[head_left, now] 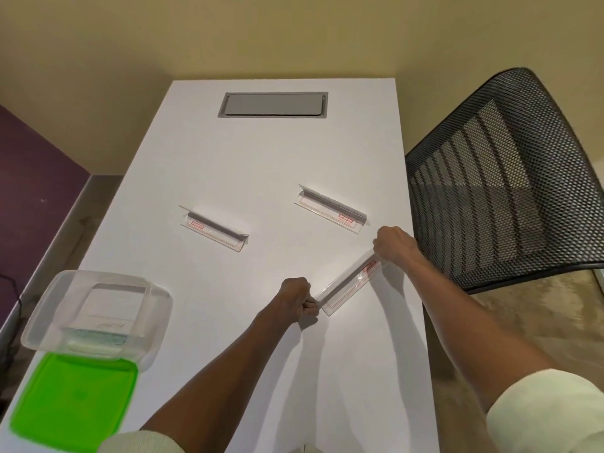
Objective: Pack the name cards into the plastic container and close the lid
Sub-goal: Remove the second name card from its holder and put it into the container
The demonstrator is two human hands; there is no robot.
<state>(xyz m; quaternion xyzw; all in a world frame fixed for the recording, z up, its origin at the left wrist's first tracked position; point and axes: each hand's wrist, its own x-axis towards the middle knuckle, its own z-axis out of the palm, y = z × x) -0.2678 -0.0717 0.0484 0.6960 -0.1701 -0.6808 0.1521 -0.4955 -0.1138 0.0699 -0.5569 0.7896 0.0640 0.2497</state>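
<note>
1. Name card holder, clear acrylic, red label (351, 284): lies diagonally on the white table (261, 165), near its right edge, held at both ends.
2. Left hand (299, 297): fingers curled, pinching the holder's lower-left end.
3. Right hand (394, 243): fingers curled round the upper-right end.
4. Second holder (214, 228): centre-left, apart from the hands.
5. Third holder (331, 209): just beyond the right hand.
6. Plastic container (98, 313): clear, open, at the table's left edge; contents indistinct.
7. Green lid (73, 398): flat, touching the container's near side.
8. Mesh chair (510, 178): right of the table.
</note>
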